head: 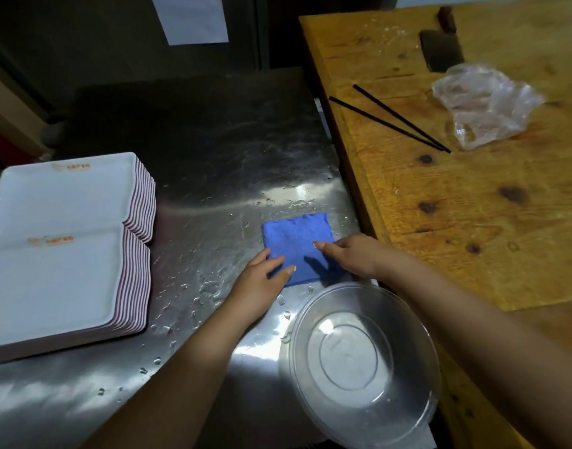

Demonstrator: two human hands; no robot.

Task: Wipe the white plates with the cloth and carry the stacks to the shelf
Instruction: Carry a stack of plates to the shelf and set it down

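Cloth [297, 241]: blue, folded to a square, lying flat on the wet steel counter [213, 163], near its right edge and just beside the wooden table [472, 205].
Left hand [262, 280]: rests on the cloth's near-left corner; fingers straight and laid flat, nothing clasped. The cloth lies under the fingertips and extends far and right of them.
Right hand [352, 254]: rests on the cloth's near-right edge; forefinger extended onto the fabric, the other fingers loosely bent. Whether they pinch the edge cannot be told.
Relation of the hands: one on each near corner of the cloth, apart, with bare blue fabric between them.
Far plate stack [67, 189]: white rectangular plates with red-striped edges, at the left of the counter, well apart from the cloth.
Near plate stack [58, 286]: same kind, touching the near side of the far stack; an orange mark shows at its far rim.
Bowl [359, 361]: clear plastic, near side of the counter, just beside the cloth's near edge and below the right forearm.
Counter surface: water droplets scattered around the cloth and the bowl.
Wooden table: carries two black chopsticks [391, 119] and a crumpled clear plastic bag [485, 105], right of the counter.
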